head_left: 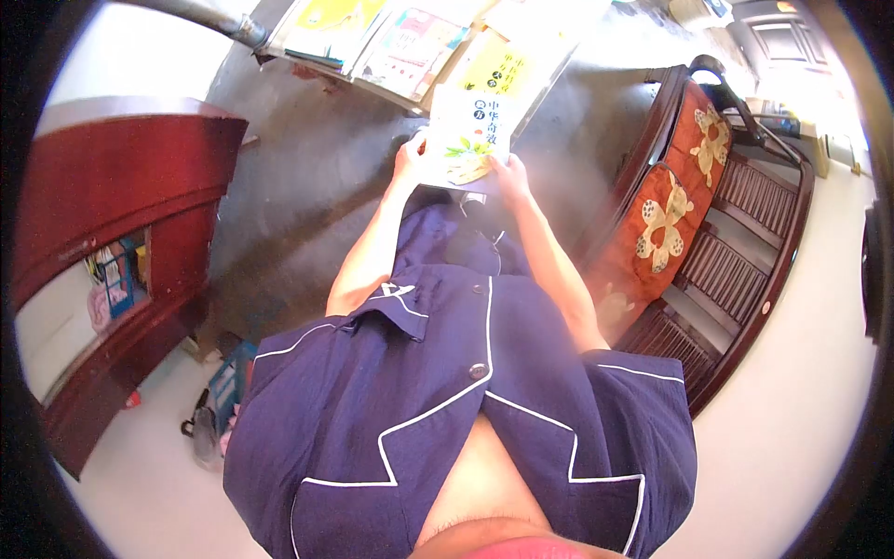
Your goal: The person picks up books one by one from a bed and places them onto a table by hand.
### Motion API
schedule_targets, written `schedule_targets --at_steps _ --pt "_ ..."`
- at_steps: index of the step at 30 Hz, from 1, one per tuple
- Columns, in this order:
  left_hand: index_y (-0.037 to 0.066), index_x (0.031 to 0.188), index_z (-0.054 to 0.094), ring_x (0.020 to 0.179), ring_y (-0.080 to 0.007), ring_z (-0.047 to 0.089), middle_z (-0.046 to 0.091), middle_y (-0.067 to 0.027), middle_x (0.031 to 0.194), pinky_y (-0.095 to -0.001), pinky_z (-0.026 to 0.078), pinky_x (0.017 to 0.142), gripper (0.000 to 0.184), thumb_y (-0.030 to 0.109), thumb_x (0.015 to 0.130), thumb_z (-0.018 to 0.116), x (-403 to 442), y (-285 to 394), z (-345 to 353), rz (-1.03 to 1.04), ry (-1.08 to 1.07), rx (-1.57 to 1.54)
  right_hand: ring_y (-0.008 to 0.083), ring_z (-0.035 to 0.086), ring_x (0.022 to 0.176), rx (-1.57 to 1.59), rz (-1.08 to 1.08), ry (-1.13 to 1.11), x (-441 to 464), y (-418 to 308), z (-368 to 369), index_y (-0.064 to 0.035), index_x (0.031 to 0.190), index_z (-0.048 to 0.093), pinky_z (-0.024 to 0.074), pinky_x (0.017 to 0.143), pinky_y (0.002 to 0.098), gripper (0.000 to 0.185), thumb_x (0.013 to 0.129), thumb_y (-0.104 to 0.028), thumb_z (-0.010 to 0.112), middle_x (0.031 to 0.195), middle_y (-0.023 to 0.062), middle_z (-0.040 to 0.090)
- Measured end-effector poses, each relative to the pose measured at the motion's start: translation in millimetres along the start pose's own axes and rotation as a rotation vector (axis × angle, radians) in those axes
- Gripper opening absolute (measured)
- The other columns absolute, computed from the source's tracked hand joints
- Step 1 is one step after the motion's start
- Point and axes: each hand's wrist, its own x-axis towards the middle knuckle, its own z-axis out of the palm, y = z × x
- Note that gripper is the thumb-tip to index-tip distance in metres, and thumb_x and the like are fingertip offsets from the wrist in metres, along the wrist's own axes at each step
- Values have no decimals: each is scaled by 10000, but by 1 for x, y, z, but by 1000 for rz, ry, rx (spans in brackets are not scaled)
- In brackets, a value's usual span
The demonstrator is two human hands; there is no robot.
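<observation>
A white book (470, 130) with dark Chinese characters and a green plant picture on its cover is held in front of the body. My left hand (411, 160) grips its left edge. At its lower right corner my right hand (508, 177) is closed on the cover, thumb on top. Just beyond the book, a yellow book (494, 63) with Chinese characters lies on a shelf or table edge, partly covered by the held book. Left of it are a white and pink book (413, 48) and a yellow and white one (333, 26).
A wooden bench (745, 261) with an orange flowered cushion (666, 219) stands at the right. Red wooden furniture (121, 186) is at the left, with a blue basket (228, 382) and shoes on the floor below. A grey pipe (214, 23) runs at the upper left.
</observation>
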Motion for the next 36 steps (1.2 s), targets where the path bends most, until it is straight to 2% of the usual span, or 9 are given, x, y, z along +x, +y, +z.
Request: schedule_targets --at_steps 8,10,17,20,23,28,31,32,36 --pt "5 977 626 723 -82 569 647 -49 783 -257 458 653 269 233 842 577 94 28 -20 2 -218 141 148 558 896 57 -73 212 33 -27 36 -15 1065 536 439 793 287 286 812 -114 625 995 78 607" --pt "-7 833 618 624 -130 566 622 -115 680 -301 444 585 314 301 847 556 110 37 -24 113 -220 131 155 552 922 63 -47 280 40 -31 42 -17 1096 534 432 810 294 325 805 -122 631 1013 81 604" --pt "-21 818 616 590 -100 525 597 -72 634 -281 423 558 272 243 848 554 171 22 -7 114 -399 32 167 547 916 144 -96 409 64 -45 53 -16 1087 543 431 807 302 312 806 -127 622 1010 87 606" --pt "14 933 642 683 -77 544 629 -31 746 -249 442 626 189 147 814 580 180 50 -3 4 -432 127 181 554 916 107 -70 457 87 -46 47 -14 1073 550 435 803 305 313 798 -138 631 1000 110 611" --pt "-11 813 626 592 -77 516 586 -62 620 -265 419 548 249 227 846 560 179 46 4 87 -350 110 197 569 904 -139 -81 557 97 -39 45 -14 1048 562 444 791 306 307 787 -154 641 982 132 615" --pt "-16 819 636 605 -198 591 607 -148 654 -338 451 558 330 293 852 525 178 67 15 171 -260 81 218 587 899 -155 -3 634 99 -51 44 -10 1037 570 455 777 317 334 781 -209 653 981 144 616" --pt "-25 821 634 638 -291 607 606 -202 681 -397 461 575 375 319 863 493 205 19 29 242 -308 283 255 571 904 -345 -73 691 108 -42 39 -6 1047 564 453 772 346 389 760 -247 668 968 165 592" --pt "-25 821 634 638 -291 607 606 -202 681 -397 461 575 375 319 863 493 206 15 30 237 -309 289 286 567 898 -547 -191 746 111 -36 38 -3 1049 560 452 773 365 399 752 -247 668 963 183 579" --pt "-21 837 636 665 -318 613 614 -211 711 -404 474 600 381 327 867 483 207 33 31 261 -318 432 338 548 880 -512 -145 646 95 -62 41 4 1053 551 445 772 402 411 739 -236 664 945 217 554"
